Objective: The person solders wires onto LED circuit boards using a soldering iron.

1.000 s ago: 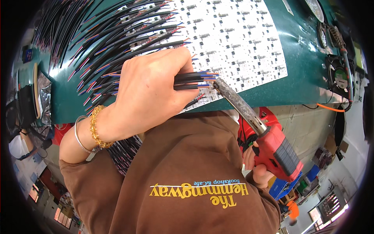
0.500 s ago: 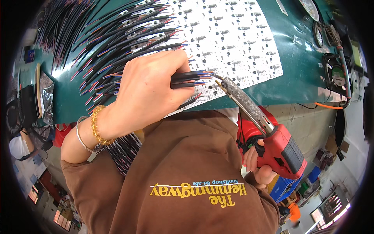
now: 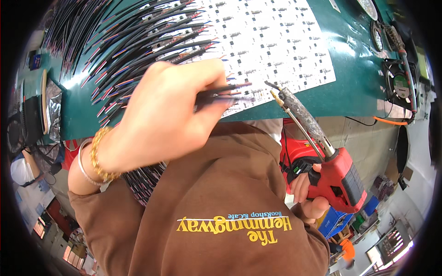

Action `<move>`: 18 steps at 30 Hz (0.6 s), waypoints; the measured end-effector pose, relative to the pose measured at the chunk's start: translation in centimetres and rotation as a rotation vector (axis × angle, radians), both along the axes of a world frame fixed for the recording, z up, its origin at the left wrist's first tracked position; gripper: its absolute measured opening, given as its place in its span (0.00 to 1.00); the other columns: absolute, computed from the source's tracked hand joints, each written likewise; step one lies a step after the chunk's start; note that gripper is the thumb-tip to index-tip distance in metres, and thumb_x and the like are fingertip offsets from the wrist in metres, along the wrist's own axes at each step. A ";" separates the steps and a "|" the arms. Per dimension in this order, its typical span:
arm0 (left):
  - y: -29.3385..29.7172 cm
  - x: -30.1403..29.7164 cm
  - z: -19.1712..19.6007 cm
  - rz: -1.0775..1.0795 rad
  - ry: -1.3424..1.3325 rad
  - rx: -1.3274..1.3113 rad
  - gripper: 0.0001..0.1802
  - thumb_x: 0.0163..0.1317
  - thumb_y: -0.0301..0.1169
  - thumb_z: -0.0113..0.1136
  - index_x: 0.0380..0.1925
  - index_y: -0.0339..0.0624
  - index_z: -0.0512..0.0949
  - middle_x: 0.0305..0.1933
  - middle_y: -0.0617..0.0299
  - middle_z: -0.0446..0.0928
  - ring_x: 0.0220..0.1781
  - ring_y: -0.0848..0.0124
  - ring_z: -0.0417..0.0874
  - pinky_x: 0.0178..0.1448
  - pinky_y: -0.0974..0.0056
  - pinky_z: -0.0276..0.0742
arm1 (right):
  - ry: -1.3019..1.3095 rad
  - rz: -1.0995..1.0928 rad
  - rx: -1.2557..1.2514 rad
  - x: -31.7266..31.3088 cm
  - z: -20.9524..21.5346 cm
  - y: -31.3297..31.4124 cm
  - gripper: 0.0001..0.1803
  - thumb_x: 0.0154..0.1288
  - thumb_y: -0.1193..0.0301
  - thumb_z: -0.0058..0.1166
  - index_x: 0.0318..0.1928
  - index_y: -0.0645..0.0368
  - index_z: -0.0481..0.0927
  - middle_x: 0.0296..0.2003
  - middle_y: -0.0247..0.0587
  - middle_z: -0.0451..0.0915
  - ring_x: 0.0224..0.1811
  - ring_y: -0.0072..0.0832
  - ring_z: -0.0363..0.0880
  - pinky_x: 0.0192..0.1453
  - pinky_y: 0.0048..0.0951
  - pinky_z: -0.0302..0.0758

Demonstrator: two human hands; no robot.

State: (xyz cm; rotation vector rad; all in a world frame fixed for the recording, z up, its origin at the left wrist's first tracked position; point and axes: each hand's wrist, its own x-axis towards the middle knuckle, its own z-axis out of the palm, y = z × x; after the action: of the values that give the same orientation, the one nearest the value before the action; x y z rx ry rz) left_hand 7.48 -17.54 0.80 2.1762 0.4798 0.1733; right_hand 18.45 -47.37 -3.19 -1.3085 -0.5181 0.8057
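My left hand [image 3: 161, 108] is closed round a few black cables [image 3: 212, 94], their thin coloured wire ends sticking out to the right, partly smeared by motion. It hovers over the near edge of a large white circuit board panel [image 3: 281, 43]. My right hand [image 3: 306, 195] grips the red and black body of a soldering gun [image 3: 340, 184]. The gun's dark tip points up and left, just right of the cable ends, with a gap between. Many black cables [image 3: 152, 34] lie fanned across the panel's left part, some under my left hand.
A denser bundle of black cables [image 3: 73, 32] lies at the far left of the green tabletop [image 3: 317, 99]. To the right are a small fan [image 3: 399, 85] and a soldering iron [image 3: 400, 46] in a coil holder. More cables [image 3: 142, 181] lie below my left forearm.
The soldering gun's tip has moved right, away from the wire ends it was close to. My left hand has shifted slightly left and down, with cables still in its fingers.
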 end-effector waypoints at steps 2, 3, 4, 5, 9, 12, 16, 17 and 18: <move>0.3 0.2 -0.5 -0.021 0.102 0.008 0.08 0.52 0.22 0.63 0.22 0.34 0.72 0.17 0.61 0.68 0.17 0.77 0.62 0.22 0.70 0.59 | 0.015 -0.003 -0.001 0.0 -0.5 -0.4 0.45 0.59 0.39 0.49 0.58 0.70 0.60 0.13 0.26 0.65 0.12 0.20 0.66 0.21 0.23 0.66; 0.2 0.1 -1.0 0.006 0.061 -0.024 0.10 0.52 0.22 0.63 0.21 0.34 0.70 0.16 0.60 0.66 0.17 0.77 0.60 0.22 0.69 0.58 | 0.027 0.013 0.003 0.0 -0.8 -0.5 0.45 0.58 0.38 0.49 0.57 0.69 0.61 0.13 0.26 0.65 0.12 0.20 0.66 0.21 0.23 0.66; 0.1 0.3 -1.3 0.022 0.019 -0.060 0.11 0.52 0.23 0.63 0.20 0.33 0.69 0.16 0.60 0.64 0.18 0.76 0.58 0.22 0.68 0.57 | 0.037 0.018 0.003 -0.1 -1.0 -0.8 0.45 0.58 0.38 0.49 0.57 0.69 0.61 0.13 0.25 0.65 0.12 0.20 0.66 0.21 0.23 0.66; 0.0 0.3 -1.4 0.015 0.019 -0.064 0.11 0.52 0.23 0.63 0.20 0.33 0.69 0.16 0.60 0.64 0.18 0.76 0.58 0.22 0.68 0.57 | 0.047 0.024 0.004 -0.1 -1.2 -1.1 0.45 0.58 0.38 0.50 0.57 0.68 0.62 0.13 0.25 0.65 0.12 0.20 0.66 0.21 0.24 0.66; -0.1 0.9 -1.4 0.016 0.045 0.040 0.12 0.52 0.24 0.62 0.19 0.33 0.68 0.15 0.60 0.63 0.18 0.75 0.59 0.22 0.68 0.59 | 0.088 0.059 0.013 -0.1 -1.8 -1.8 0.44 0.56 0.38 0.51 0.55 0.67 0.64 0.13 0.25 0.65 0.12 0.21 0.66 0.21 0.24 0.66; -0.2 0.8 -1.6 0.034 0.080 0.051 0.11 0.50 0.23 0.62 0.19 0.33 0.68 0.15 0.58 0.64 0.18 0.74 0.61 0.23 0.67 0.60 | 0.106 0.074 0.011 -0.1 -1.8 -1.9 0.44 0.56 0.38 0.51 0.55 0.66 0.64 0.13 0.25 0.65 0.13 0.21 0.66 0.21 0.25 0.66; -0.3 0.6 -2.2 0.021 -0.014 0.106 0.10 0.46 0.22 0.61 0.19 0.34 0.67 0.16 0.56 0.65 0.17 0.67 0.64 0.23 0.65 0.62 | 0.114 0.065 -0.011 -0.1 -1.6 -1.8 0.42 0.56 0.38 0.52 0.53 0.66 0.65 0.13 0.26 0.65 0.13 0.21 0.66 0.21 0.25 0.66; -0.3 0.6 -2.4 0.020 -0.012 0.106 0.10 0.46 0.22 0.61 0.19 0.34 0.67 0.16 0.56 0.65 0.17 0.67 0.64 0.23 0.65 0.62 | 0.118 0.061 -0.015 -0.2 -1.6 -1.9 0.42 0.56 0.38 0.52 0.52 0.66 0.65 0.13 0.26 0.65 0.13 0.21 0.66 0.21 0.25 0.66; -0.4 0.7 -2.5 0.016 -0.024 0.123 0.11 0.45 0.22 0.60 0.18 0.34 0.66 0.16 0.55 0.65 0.17 0.64 0.65 0.23 0.64 0.62 | 0.122 0.058 -0.020 -0.2 -1.6 -1.9 0.42 0.56 0.38 0.52 0.52 0.65 0.65 0.13 0.26 0.65 0.13 0.21 0.66 0.21 0.25 0.66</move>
State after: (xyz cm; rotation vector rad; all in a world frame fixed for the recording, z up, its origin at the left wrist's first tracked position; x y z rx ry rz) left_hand 8.16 -17.89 -1.65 2.2877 0.4841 0.2427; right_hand 18.26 -49.23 -4.78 -1.2584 -0.4535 0.9341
